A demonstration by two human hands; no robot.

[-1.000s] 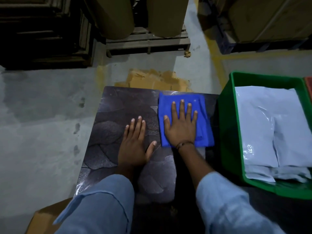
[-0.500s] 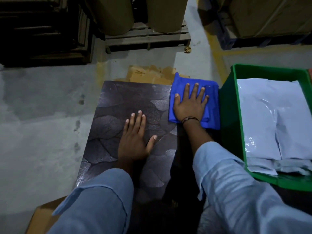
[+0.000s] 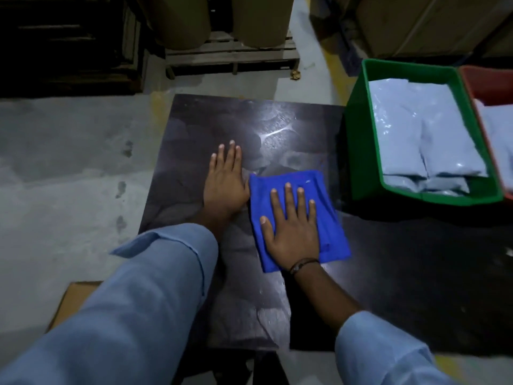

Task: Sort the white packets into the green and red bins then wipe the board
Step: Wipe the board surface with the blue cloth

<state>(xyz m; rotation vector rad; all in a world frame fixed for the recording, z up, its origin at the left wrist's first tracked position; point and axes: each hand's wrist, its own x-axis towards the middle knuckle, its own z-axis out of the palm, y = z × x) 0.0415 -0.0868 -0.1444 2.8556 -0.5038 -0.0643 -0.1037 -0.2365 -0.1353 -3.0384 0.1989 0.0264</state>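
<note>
A dark patterned board [image 3: 194, 129] lies on the floor in front of me. My right hand [image 3: 291, 226] presses flat, fingers spread, on a folded blue cloth [image 3: 327, 218] near the board's middle. My left hand [image 3: 226, 182] lies flat on the bare board just left of the cloth, its thumb side touching the cloth's edge. To the right stands a green bin [image 3: 361, 140] holding several white packets [image 3: 416, 129]. A red bin [image 3: 483, 81] sits against its right side, with a white packet [image 3: 499, 129] partly visible in it.
Grey concrete floor [image 3: 69, 151] lies left of the board. A wooden pallet [image 3: 230, 54] carrying brown rolls stands beyond it, and dark pallets are stacked at far left. A cardboard box [image 3: 75, 298] sits at lower left by my sleeve. Large cartons stand at top right.
My right hand has dragged the blue cloth from the board's far right corner back toward me to the middle. The left hand stays flat on the board. The camera view has shifted.
</note>
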